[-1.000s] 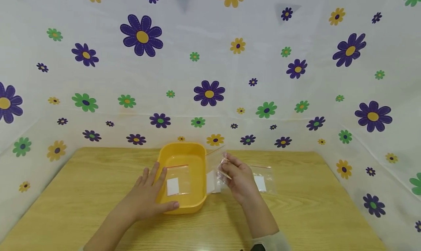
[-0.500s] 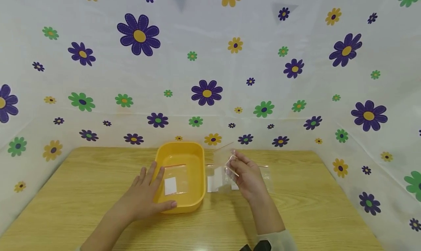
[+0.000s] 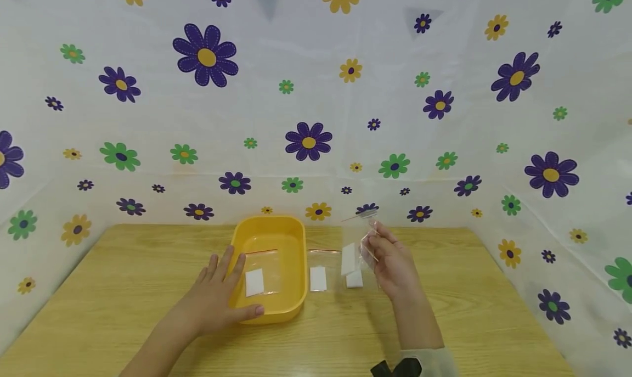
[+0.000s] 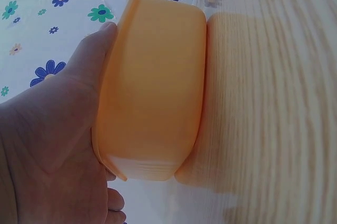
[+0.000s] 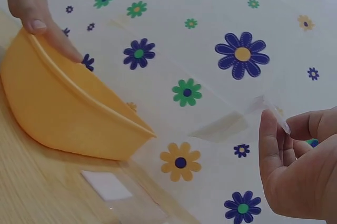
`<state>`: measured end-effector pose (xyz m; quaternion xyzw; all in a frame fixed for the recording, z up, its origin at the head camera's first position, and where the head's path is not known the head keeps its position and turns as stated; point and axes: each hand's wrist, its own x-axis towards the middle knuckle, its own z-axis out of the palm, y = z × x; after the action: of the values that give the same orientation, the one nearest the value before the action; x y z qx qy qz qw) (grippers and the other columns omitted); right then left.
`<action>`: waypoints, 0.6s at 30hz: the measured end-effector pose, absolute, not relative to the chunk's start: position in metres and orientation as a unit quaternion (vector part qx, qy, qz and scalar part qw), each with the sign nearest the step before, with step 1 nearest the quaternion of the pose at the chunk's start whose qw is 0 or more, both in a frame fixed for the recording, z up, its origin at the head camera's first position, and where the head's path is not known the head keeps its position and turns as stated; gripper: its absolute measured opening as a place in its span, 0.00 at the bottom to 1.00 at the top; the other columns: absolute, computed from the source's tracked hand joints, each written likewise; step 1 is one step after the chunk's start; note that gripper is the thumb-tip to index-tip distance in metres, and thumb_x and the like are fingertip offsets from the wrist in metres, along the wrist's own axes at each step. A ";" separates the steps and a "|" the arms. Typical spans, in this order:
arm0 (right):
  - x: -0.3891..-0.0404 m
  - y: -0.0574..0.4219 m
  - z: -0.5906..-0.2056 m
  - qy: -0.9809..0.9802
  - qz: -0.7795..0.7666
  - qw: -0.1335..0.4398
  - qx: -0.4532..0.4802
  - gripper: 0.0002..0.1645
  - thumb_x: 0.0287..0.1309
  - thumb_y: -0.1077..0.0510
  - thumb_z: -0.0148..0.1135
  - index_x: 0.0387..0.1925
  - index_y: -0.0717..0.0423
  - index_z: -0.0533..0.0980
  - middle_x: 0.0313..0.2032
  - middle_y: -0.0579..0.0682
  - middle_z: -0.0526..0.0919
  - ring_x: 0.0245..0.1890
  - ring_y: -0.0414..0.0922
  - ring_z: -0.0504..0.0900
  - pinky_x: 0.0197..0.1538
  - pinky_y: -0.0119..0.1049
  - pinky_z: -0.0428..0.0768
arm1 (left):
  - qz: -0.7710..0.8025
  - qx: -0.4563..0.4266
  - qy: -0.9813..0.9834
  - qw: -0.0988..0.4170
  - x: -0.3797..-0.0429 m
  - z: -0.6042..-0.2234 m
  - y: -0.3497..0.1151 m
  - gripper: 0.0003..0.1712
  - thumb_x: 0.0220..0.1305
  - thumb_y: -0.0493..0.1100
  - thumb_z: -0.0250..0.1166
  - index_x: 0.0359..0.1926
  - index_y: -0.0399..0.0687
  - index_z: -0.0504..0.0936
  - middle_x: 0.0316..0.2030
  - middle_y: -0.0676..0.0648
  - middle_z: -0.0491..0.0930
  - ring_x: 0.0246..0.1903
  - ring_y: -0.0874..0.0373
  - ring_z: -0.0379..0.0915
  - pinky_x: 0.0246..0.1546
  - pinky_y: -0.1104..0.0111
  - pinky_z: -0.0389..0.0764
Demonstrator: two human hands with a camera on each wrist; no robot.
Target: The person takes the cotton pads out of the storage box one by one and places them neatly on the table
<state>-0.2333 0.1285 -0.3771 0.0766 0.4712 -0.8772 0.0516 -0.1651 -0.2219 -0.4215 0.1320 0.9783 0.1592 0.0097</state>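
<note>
My left hand point(image 3: 217, 292) rests with spread fingers on the near left rim of a yellow plastic basin point(image 3: 291, 305); in the left wrist view its thumb point(image 4: 97, 47) lies along the rim. Inside the basin is a clear zip bag point(image 3: 271, 262) with a white rectangle in it. My right hand point(image 3: 397, 264) pinches another clear zip bag point(image 3: 351, 234) by its side, between thumb and fingers, raised above the table. A white rectangle shows in that bag too. In the right wrist view, the held bag point(image 5: 224, 126) hangs out to the left of the fingertips.
Right of the basin, a zip bag point(image 3: 326, 259) with a white rectangle lies flat on the wooden table point(image 3: 469, 305). A further white rectangle point(image 3: 354, 280) lies partly covered beneath the held bag. A flowered sheet point(image 3: 316, 102) hangs behind and at the sides.
My right hand has moved to the right with the zip bag, away from the basin. The bag lying beside the basin is now uncovered. My left hand has stayed on the rim.
</note>
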 end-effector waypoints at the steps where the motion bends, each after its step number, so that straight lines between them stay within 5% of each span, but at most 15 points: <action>1: -0.234 0.131 -0.377 0.467 -0.880 0.048 0.077 0.18 0.66 0.70 0.56 0.52 0.51 0.79 0.35 0.43 0.82 0.37 0.38 0.82 0.46 0.29 0.84 | 0.159 0.131 0.978 0.009 -0.165 -0.422 -0.222 0.69 0.52 0.85 0.52 0.79 0.43 0.47 0.78 0.33 0.35 0.73 0.23 0.32 0.69 0.33 0.46; 11: -0.237 0.151 -0.373 0.455 -0.884 0.045 0.100 0.23 0.68 0.69 0.55 0.62 0.50 0.76 0.35 0.43 0.83 0.37 0.37 0.82 0.48 0.28 0.84 | 0.155 0.133 0.979 0.007 -0.164 -0.420 -0.222 0.68 0.53 0.84 0.53 0.79 0.41 0.48 0.78 0.32 0.35 0.73 0.22 0.34 0.69 0.32 0.47; 18: -0.236 0.161 -0.373 0.432 -0.894 0.041 0.113 0.23 0.67 0.69 0.57 0.58 0.48 0.80 0.33 0.43 0.83 0.36 0.37 0.82 0.49 0.28 0.83 | 0.156 0.136 0.978 0.004 -0.162 -0.418 -0.222 0.68 0.54 0.83 0.54 0.79 0.41 0.48 0.78 0.31 0.36 0.72 0.22 0.34 0.68 0.32 0.48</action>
<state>-0.2362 0.1611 -0.3731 0.1133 0.4324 -0.8936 0.0408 -0.1619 -0.2216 -0.4179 0.1360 0.9783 0.1562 0.0042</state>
